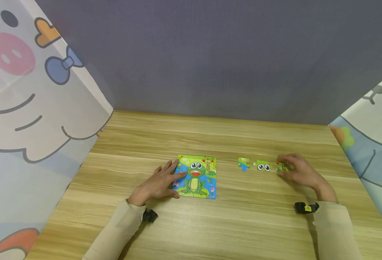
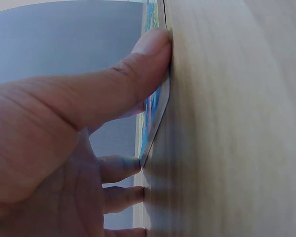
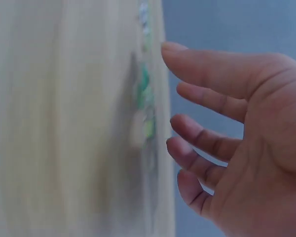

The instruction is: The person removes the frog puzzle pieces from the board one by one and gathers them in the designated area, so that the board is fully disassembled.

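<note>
A square frog puzzle board (image 1: 194, 182) lies on the table in the head view. My left hand (image 1: 159, 182) rests at its left side, fingers spread, one finger reaching over the frog picture. In the left wrist view the thumb (image 2: 153, 44) touches the board's edge. To the right, my right hand (image 1: 299, 171) hovers around a puzzle piece with red and green print (image 1: 280, 167). Its fingers are parted, and the right wrist view shows them above the table with nothing between them. Left of that hand lie a piece with the frog's eyes (image 1: 263, 166) and a blue-green piece (image 1: 243, 163).
The wooden table (image 1: 236, 224) meets a grey panel (image 1: 210, 72) at the back. Cartoon-printed walls (image 1: 31, 119) stand to the left and right. Black straps (image 1: 307, 208) sit at both wrists by the light sleeves.
</note>
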A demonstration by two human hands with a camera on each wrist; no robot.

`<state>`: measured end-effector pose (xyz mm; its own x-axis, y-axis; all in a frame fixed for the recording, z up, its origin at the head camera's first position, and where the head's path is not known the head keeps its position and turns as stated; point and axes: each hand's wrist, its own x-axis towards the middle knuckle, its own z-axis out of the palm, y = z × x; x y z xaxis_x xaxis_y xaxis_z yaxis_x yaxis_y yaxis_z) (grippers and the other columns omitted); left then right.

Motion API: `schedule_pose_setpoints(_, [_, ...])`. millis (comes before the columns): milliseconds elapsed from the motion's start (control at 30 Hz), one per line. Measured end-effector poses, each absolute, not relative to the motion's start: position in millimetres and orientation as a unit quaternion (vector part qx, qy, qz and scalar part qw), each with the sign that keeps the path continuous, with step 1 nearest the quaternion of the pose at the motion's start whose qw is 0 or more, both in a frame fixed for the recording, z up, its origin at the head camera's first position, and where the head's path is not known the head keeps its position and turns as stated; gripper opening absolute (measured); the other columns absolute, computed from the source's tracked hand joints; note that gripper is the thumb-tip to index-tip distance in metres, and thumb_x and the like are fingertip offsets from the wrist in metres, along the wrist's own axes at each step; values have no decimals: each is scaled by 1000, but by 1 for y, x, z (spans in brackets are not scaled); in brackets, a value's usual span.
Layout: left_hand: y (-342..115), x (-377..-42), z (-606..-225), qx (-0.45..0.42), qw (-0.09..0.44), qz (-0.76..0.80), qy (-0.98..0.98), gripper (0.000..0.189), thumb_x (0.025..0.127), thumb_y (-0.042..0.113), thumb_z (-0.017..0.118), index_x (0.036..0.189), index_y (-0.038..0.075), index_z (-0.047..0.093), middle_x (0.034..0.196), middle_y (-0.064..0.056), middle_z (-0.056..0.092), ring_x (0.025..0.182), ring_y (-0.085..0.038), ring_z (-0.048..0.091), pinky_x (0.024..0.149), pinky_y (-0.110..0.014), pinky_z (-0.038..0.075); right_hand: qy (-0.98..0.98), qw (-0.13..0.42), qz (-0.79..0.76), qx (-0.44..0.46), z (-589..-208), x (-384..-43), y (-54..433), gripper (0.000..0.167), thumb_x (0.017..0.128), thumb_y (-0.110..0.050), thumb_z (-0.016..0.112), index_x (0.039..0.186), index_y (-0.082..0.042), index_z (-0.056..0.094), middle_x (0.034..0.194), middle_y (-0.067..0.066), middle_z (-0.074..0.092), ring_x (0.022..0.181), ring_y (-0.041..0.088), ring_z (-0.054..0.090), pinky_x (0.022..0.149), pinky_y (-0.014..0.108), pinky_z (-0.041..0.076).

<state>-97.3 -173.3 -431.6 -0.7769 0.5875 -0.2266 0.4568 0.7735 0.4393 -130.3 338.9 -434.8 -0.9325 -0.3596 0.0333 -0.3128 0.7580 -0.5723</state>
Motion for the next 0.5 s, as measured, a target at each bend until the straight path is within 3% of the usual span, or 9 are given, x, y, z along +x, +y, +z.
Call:
schedule_pose_setpoints(100, [-173,-97,-431,281,179,183,925,78,83,39,78,152,20,45,167,-27,10,152,-54,14,111,-78,21,938,20,-299,-175,-428,-131,331,51,87,-8,75,132,8,57,124,29,54,109,44,55,84,36,49])
schedule_pose_setpoints(167, [-173,-97,-431,281,180,184,925,78,83,39,78,152,20,45,167,-27,10,152,-54,14,111,-78,21,939,6,-294,-177,-424,-132,326,50,87,-7,75,131,8,58,123,31,54,106,48,58,81,49,50])
schedule_pose_setpoints(233, [-173,-97,-431,281,180,185,924,78,83,38,78,152,20,45,167,-27,10,152,-54,14,111,-78,21,940,-6,-288,-183,-420,-132,320,49,87,-6,75,131,8,58,123,31,55,103,49,59,77,55,50])
schedule_pose_setpoints(500, [-173,-97,-431,280,180,186,924,78,83,38,78,152,21,45,167,-27,10,152,-53,14,112,-78,21,935,-29,-288,-207,-410,-134,297,45,89,-5,72,131,5,60,126,26,58,102,42,60,74,44,50])
